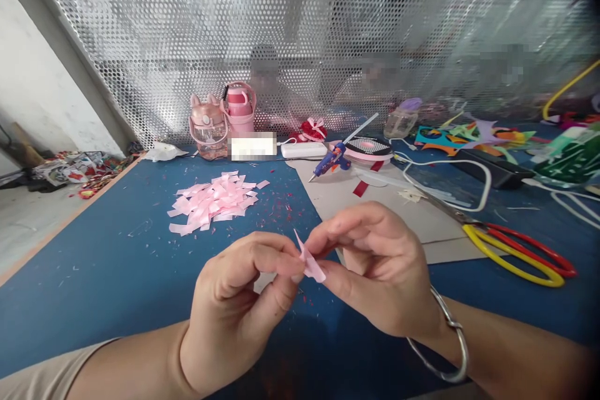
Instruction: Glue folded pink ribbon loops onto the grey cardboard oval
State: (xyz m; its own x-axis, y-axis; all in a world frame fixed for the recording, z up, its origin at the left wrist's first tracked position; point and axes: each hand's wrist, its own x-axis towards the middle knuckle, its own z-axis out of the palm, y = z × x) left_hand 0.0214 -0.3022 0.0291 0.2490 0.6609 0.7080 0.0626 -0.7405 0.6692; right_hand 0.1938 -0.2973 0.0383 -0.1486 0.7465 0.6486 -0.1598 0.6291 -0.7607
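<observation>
While left hand and right hand pinch pink strip, strip pile sits at their 10 o'clock. Scissors lie at 3.

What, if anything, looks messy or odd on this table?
Mostly litter: tiny red and pale scraps are strewn over the blue tabletop, making it look unswept. One pink piece lies just right of the pink pile, like a stray. I see no obvious damage.
</observation>
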